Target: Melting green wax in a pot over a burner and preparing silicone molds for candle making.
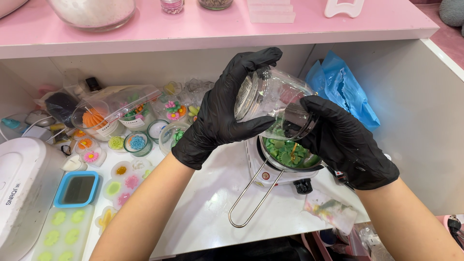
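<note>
Two black-gloved hands tip a clear glass jar (273,101) over a small metal pot of green wax pieces (289,153) on a white hotplate (261,176). The left hand (223,108) wraps its base; the right hand (345,140) closes around its mouth. Emptying seems underway; steady tilting matters next. A crumpled blue plastic bag (345,89) lies behind on the counter (203,212).

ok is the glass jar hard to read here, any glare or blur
Head view: the glass jar is sharp, with bright streaks of glare on its wall; the left hand and right hand, in glossy black gloves, show soft highlights. Lighting is even, shadows faint; the pink shelf bows slightly from lens distortion.
</note>
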